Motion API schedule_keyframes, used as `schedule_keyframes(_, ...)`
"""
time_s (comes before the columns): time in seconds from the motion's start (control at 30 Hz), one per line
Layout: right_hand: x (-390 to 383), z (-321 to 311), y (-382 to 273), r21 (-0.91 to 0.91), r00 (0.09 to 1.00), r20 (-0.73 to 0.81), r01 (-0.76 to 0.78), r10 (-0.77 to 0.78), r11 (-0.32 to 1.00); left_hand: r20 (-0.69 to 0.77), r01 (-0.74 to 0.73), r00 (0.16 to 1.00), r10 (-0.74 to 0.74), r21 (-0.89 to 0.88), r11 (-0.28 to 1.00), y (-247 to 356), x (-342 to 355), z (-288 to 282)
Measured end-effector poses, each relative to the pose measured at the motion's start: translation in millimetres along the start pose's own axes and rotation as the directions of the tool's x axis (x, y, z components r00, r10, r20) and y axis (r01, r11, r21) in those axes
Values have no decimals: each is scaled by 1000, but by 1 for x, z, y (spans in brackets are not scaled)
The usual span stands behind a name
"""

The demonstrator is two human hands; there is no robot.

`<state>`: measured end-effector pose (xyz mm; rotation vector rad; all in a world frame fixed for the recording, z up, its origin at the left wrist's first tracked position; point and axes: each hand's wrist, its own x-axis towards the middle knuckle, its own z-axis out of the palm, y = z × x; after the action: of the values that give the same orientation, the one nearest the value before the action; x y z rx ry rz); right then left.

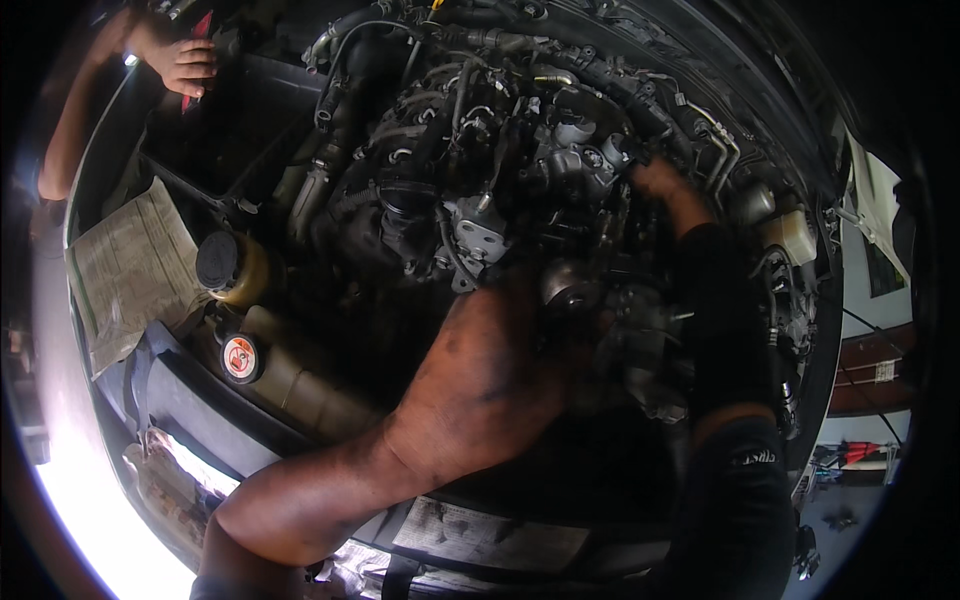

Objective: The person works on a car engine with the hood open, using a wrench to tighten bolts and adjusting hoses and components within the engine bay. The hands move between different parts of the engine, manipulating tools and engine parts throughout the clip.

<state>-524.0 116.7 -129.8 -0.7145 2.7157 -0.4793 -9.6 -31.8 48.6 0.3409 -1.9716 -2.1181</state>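
My left hand (490, 370) reaches into the engine bay beside a round metal part (570, 288), its fingertips hidden in shadow and behind my hand's back. Above it sits a grey metal bracket (475, 230) on the engine (430, 150). My right hand (660, 185), with a dark sleeve on that arm, is deep at the engine's upper right, at a grey cylindrical fitting (620, 152); its fingers are mostly hidden among the parts, so I cannot tell what they grip.
A co-worker's hand (185, 68) rests by a red object at the upper left, near an open black box (245, 150). Left are a paper sheet (125, 265), a reservoir (245, 285) and a capped tank (305, 385). A white reservoir (790, 235) is right; red-handled tools (855, 453) lie beyond the car.
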Motion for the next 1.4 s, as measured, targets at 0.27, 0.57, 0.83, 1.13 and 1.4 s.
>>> schedule_keyframes(0.27,-13,0,-18,-87,996,-71,-59,53,994,2,-28,1000,28,112,993,-10,3,3)
schedule_keyframes(0.57,7,-2,5,-177,995,18,-92,96,980,5,18,1000,-19,82,996,-22,2,5)
schedule_keyframes(0.83,-7,-5,-6,-253,993,-43,-114,107,961,-109,-237,957,268,238,942,-26,-3,6)
schedule_keyframes(1.13,-1,-2,2,-263,990,-92,-126,105,956,-84,-168,976,202,304,938,-22,-3,5)
schedule_keyframes(1.4,5,-7,4,-241,991,22,-126,135,962,-58,-248,958,281,323,913,-30,-6,5)
